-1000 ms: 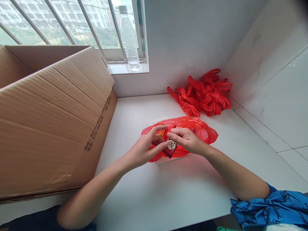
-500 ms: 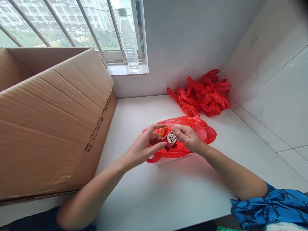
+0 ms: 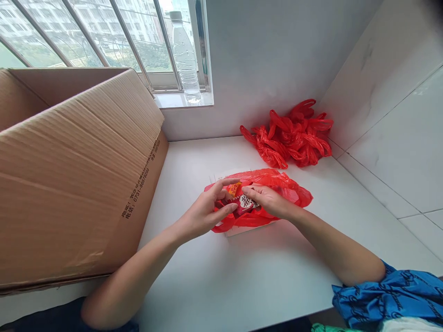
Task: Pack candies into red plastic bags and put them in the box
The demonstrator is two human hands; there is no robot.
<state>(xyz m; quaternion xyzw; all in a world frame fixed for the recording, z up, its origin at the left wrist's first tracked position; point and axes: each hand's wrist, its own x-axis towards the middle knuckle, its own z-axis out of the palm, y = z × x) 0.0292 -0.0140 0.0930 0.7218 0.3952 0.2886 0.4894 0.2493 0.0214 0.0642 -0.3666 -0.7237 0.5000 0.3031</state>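
Note:
A red plastic bag [image 3: 290, 191] lies flat on the white counter over a white sheet [image 3: 238, 229]. My left hand [image 3: 207, 212] pinches the bag's open left edge, thumb below and fingers above. My right hand [image 3: 268, 201] holds a dark red snack packet [image 3: 245, 203] with a white round label at the bag's mouth, partly inside it. A small orange packet [image 3: 235, 188] shows just behind, between my two hands.
A big open cardboard box [image 3: 76, 170] fills the left side. A heap of crumpled red bags [image 3: 294, 138] sits in the back right corner. A clear water bottle [image 3: 185, 55] stands on the window sill. White tiled wall [image 3: 398, 129] at right.
My right hand has slid the dark red packet a little up and left, further into the bag's mouth. The bag has flattened slightly. My left hand has stayed at the edge.

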